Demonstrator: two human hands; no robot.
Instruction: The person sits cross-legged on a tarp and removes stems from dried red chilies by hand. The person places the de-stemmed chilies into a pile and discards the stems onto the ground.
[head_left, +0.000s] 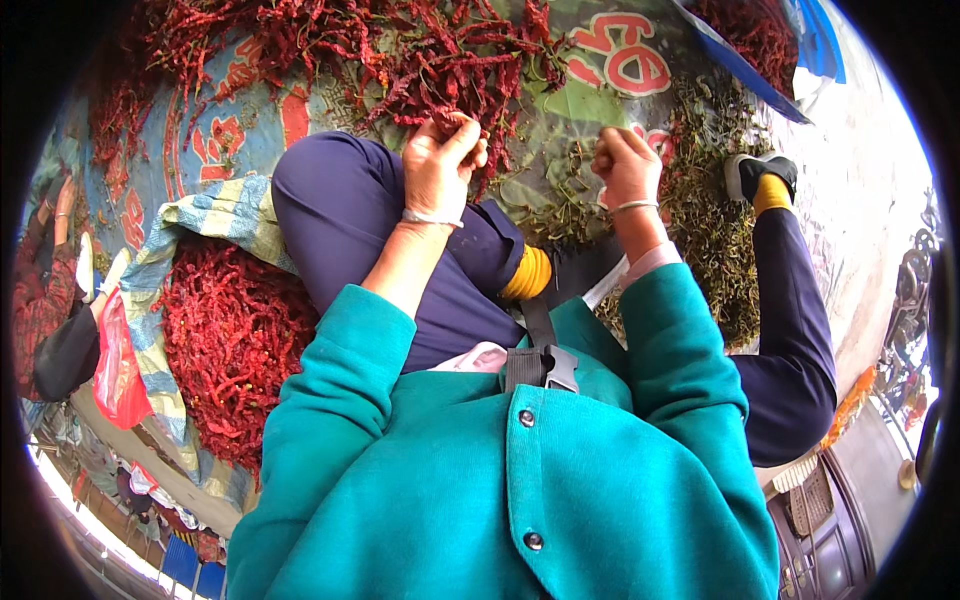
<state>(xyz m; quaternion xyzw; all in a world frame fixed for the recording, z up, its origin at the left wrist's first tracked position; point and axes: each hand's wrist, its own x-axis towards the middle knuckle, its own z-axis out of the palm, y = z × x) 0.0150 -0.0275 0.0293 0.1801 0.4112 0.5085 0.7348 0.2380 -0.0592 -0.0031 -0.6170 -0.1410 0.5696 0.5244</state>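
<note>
My left hand (442, 161) pinches a dried red chili pepper (451, 121) between thumb and fingers, just at the near edge of a loose heap of dried chilies (457, 64). To the right, my right hand (630, 165) is raised over scattered chili stems (559, 210), its fingers curled inward. Whether anything small is inside those fingers is hidden. Both wrists wear a bangle. Beneath the heap lies a printed tarpaulin (551, 112) with large red characters.
Left of my bent knee, a checked woven sack (161, 300) holds more red chilies (232, 345). Discarded stems (712, 255) cover the ground between my legs. A blue-edged sack (739, 64) of chilies lies top right. Another person's hand (66, 199) and a red plastic bag (118, 371) are at far left.
</note>
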